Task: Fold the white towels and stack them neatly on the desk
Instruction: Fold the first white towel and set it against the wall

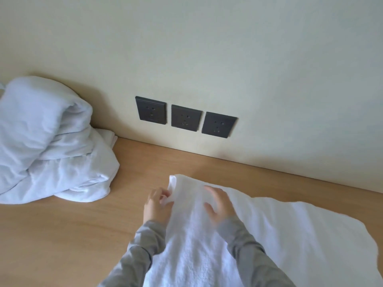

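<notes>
Two hands work the towel [279, 224] on the desk [83, 235]: the left hand [156, 206] pinches its far corner, the right hand [217, 206] rests flat on it. A slipping pinch could skew the fold.

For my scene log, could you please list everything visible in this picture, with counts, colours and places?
wall: one, cream, at the back
desk: one, light wood, along the wall
towel: one, white, spread on the desk's right front
towel heap: one crumpled pile, towel count unclear, white, desk's left
sockets: three, dark grey, in a row on the wall
sleeves: two, grey, on the forearms
left hand: one, pinches the towel's far left edge
right hand: one, rests flat on the towel
</notes>
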`<state>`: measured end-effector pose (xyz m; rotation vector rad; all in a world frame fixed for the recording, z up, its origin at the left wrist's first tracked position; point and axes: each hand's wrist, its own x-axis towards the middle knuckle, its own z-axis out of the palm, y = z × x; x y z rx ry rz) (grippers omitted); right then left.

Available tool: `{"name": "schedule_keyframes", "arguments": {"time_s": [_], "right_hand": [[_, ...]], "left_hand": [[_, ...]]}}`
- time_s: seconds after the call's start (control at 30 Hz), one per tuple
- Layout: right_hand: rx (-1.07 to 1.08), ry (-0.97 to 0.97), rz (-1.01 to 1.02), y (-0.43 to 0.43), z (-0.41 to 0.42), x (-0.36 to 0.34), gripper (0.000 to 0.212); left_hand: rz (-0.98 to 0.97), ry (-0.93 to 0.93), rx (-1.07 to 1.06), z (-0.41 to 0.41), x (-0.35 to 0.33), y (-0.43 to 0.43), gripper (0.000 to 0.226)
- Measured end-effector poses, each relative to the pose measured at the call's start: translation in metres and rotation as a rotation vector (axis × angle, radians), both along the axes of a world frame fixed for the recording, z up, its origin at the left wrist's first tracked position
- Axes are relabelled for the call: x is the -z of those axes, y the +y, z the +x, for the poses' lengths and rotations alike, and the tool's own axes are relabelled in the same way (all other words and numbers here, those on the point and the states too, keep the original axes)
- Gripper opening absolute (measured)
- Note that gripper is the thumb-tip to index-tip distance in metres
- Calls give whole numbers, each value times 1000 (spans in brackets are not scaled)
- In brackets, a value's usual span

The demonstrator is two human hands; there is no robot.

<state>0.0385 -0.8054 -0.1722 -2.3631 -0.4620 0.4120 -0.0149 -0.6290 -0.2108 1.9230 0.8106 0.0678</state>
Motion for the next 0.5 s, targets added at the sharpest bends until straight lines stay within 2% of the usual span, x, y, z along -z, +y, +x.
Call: {"name": "schedule_keyframes", "arguments": {"time_s": [0.07,0.2,0.37,0.43,0.5], "right_hand": [[-45,106,42,37,10,-6,48],[-119,4,41,66,15,-8,50],[-113,32,82,64,25,-10,48],[-179,-16,22,61,30,-7,39],[-236,-57,-53,58,34,-7,19]], "left_hand": [[61,-55,52,-8,-4,-8,24],[117,-109,121,-15,-4,-14,15],[35,-84,120,-11,-2,-4,32],[-23,-72,128,-10,0,3,26],[-73,-62,114,-7,2,9,14]]}}
